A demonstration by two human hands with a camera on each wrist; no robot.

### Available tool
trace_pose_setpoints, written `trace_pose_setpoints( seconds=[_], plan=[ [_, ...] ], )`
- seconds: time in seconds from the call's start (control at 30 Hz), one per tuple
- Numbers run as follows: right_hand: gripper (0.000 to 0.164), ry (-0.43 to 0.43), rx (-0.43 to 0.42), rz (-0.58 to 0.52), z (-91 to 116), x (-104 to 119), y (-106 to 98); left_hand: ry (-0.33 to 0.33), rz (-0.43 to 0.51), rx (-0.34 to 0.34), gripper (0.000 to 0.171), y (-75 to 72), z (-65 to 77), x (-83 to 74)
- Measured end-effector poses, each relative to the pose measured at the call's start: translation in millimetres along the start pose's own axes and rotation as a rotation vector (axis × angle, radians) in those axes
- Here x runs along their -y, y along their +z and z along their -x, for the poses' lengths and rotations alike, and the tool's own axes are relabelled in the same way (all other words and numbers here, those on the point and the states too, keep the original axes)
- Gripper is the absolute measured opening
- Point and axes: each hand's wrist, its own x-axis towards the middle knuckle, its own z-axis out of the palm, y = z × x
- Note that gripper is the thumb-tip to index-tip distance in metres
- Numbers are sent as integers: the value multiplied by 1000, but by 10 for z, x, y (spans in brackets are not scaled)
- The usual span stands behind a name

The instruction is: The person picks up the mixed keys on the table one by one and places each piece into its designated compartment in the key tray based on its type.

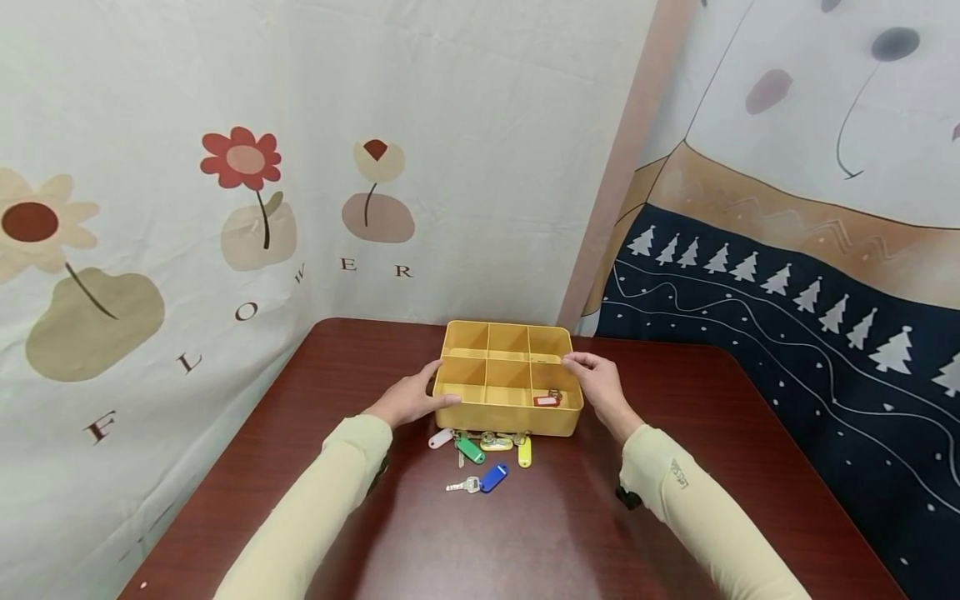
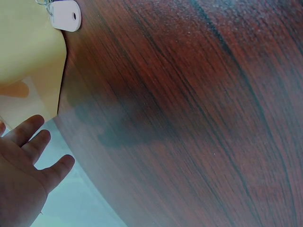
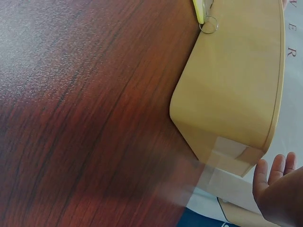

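A yellow divided box (image 1: 510, 418) stands on the table, with two rows of three compartments. My left hand (image 1: 408, 398) lies along its left end, fingers spread and thumb stretched toward the front. At the right end, my right hand (image 1: 600, 385) reaches to the rim with its fingertips; the right wrist view shows those fingers nearly straight. A red key tag (image 1: 547, 402) with a ring lies in the front right compartment. In front of the box are key tags in white (image 1: 442, 438), green (image 1: 470, 451) and yellow (image 1: 524, 452), plus a blue tag (image 1: 494, 477) with its key (image 1: 471, 484).
The brown wooden table (image 1: 465, 550) runs back to a pale curtain (image 1: 480, 167) printed with flowers and letters. A dark blue cloth (image 1: 750, 367) with white trees hangs on the right side. Another yellow tag (image 1: 496, 445) lies close against the box front.
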Motion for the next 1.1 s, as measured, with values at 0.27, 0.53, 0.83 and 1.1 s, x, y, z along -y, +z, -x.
trace_pose_setpoints(
  seconds=[0.27, 0.53, 0.83, 1.1],
  plan=[
    [33, -9, 21, 19, 22, 0, 13, 1, -2, 1, 97, -10, 9, -6],
    [41, -125, 50, 223, 1, -99, -8, 0, -8, 1, 94, -11, 20, -17],
    [80, -125, 183, 432, 18, -209, -59, 6, -17, 6, 94, -11, 17, -24],
    [89, -182, 274, 349, 65, -328, 7, 3, 10, 4, 100, -13, 24, 5]
  ],
)
